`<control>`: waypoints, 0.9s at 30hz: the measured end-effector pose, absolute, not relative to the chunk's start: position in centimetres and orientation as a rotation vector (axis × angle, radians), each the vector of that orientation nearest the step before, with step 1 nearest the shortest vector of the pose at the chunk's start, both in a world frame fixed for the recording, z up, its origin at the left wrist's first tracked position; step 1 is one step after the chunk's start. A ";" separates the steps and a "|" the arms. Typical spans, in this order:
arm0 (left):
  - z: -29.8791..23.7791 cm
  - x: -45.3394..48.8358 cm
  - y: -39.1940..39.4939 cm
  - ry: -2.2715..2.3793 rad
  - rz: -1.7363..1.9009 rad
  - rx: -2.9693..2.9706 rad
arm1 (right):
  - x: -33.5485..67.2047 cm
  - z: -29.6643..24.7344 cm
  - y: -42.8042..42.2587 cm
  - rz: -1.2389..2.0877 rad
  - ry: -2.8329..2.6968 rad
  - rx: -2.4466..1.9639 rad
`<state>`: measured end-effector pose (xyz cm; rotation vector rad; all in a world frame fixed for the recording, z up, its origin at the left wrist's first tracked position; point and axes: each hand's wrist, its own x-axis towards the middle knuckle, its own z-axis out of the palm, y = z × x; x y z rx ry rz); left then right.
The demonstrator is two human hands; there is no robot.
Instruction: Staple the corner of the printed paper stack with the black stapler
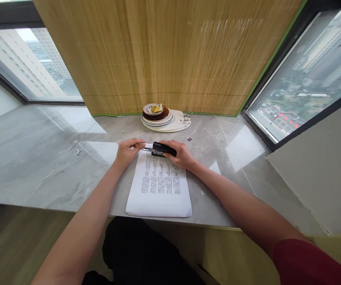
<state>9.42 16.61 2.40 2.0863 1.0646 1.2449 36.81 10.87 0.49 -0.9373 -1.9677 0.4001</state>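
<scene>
A black stapler (164,149) is held over the top end of a printed sheet of paper (161,198). My right hand (181,154) is wrapped round the stapler's body from the right. From its left end sticks out a narrow silver metal part (148,149). My left hand (127,151) is closed in a pinch at the tip of that metal part, thumb and forefinger together. Whether a small staple strip is also between these fingers is too small to tell. Rows of dark text run across the paper, which lies near the front edge.
Stacked plates (158,123) stand at the back against a bamboo blind (170,59). Two small dark pieces (190,139) lie right of the stapler, and a small pale scrap (78,151) lies to the left. The grey marble-look ledge (54,174) has windows at both sides.
</scene>
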 end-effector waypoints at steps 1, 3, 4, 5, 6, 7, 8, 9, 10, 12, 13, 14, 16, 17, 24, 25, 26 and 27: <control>2.5 9.5 16.4 1.061 1.225 2.112 | 36.8 0.5 10.8 0.401 -1.981 -0.935; 2.8 9.6 16.1 1.026 1.196 2.143 | 36.8 0.6 10.8 0.403 -2.007 -0.933; 2.9 9.7 16.0 0.993 1.184 2.152 | 36.8 0.7 10.7 0.404 -2.019 -0.930; 3.0 9.7 15.9 0.955 1.171 2.157 | 36.8 0.7 10.7 0.404 -2.026 -0.929; 3.0 9.8 15.9 0.918 1.154 2.161 | 36.8 0.7 10.7 0.405 -2.030 -0.929; 3.0 9.8 15.9 0.884 1.137 2.164 | 36.8 0.7 10.6 0.408 -2.032 -0.931; 3.0 9.9 15.9 0.854 1.118 2.168 | 36.8 0.7 10.6 0.409 -2.032 -0.931; 2.9 9.9 15.9 0.827 1.097 2.174 | 36.8 0.7 10.7 0.411 -2.031 -0.929; 2.9 9.9 16.0 0.805 1.078 2.183 | 36.8 0.7 10.7 0.413 -2.029 -0.929; 2.7 9.9 16.1 0.782 1.043 2.195 | 36.8 0.7 10.7 0.421 -2.026 -0.927; 2.6 9.9 16.1 0.783 1.024 2.195 | 36.8 0.7 10.7 0.426 -2.025 -0.925; 2.6 9.9 16.2 0.790 1.004 2.189 | 36.8 0.7 10.7 0.431 -2.025 -0.922; 2.4 9.9 16.2 0.807 0.978 2.174 | 36.8 0.8 10.7 0.438 -2.024 -0.912; 2.3 9.9 16.3 0.806 0.975 2.167 | 36.8 0.8 10.7 0.443 -2.019 -0.904; 2.4 10.0 16.1 0.768 0.958 2.119 | 36.9 1.2 10.7 0.515 -1.939 -0.834; 2.4 10.1 16.0 0.770 0.961 2.108 | 36.9 1.2 10.7 0.525 -1.938 -0.829; 2.4 10.1 16.0 0.773 0.973 2.093 | 36.9 1.2 10.6 0.536 -1.933 -0.827; 2.4 10.1 16.0 0.776 0.987 2.079 | 37.0 1.2 10.6 0.546 -1.926 -0.826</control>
